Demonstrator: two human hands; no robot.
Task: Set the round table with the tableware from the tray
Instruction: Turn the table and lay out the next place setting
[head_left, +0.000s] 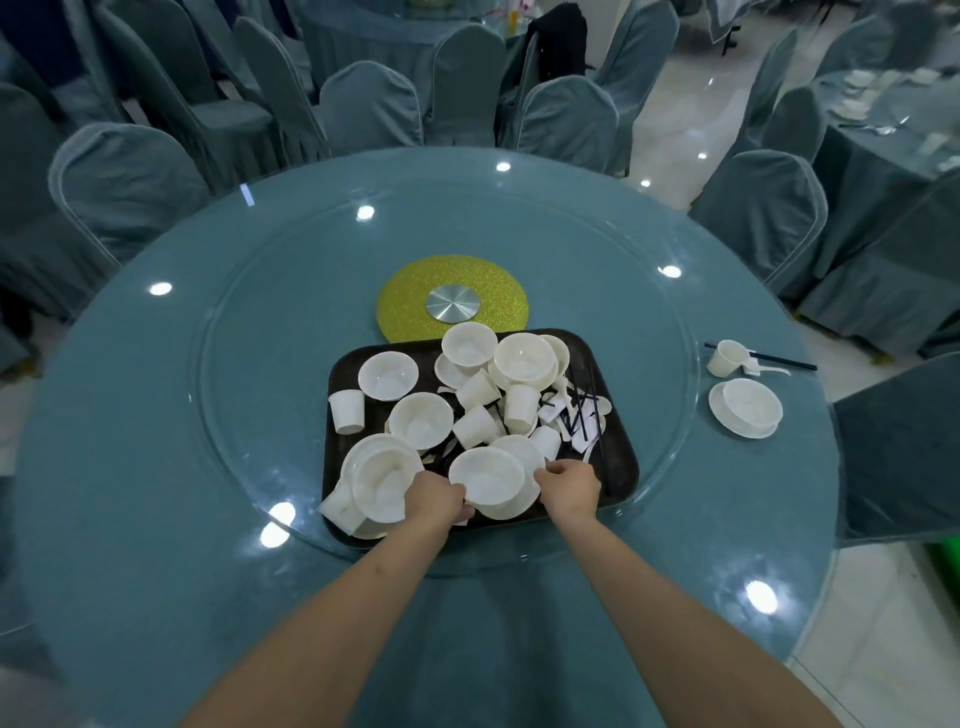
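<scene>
**Bowl on its plate, held from both sides at the tray's near edge**

The bowl (485, 476) sat between the person's two hands, at the near edge of the dark tray (621, 457), resting on a white plate (511, 506) whose rim showed beneath it on the right and near sides. The left hand (435, 500) lay just to the bowl's left, fingers curled against the bowl's rim; the right hand (570, 487) lay just to its right, fingers curled in at the edge of the bowl and plate. Whether each hand held the bowl alone or bowl and plate together could not be told from this view. Both hands were equally near, one on each side, so a lift would likely come straight up and toward the person.

The bowl was round, white and slightly translucent, open side up, with no long axis to align. It looked light and smooth, probably plastic or thin porcelain.

The tray rested on the glass turntable (249, 395) toward the near side of the round table (130, 545), still heaped with more bowls, cups (347, 410), spoons and black chopsticks (587, 410). Near the table's right edge one place was already laid: a bowl on a plate (745, 409), a cup, a spoon and chopsticks beside it. Judged from that, most of the setting remained to be done.
</scene>
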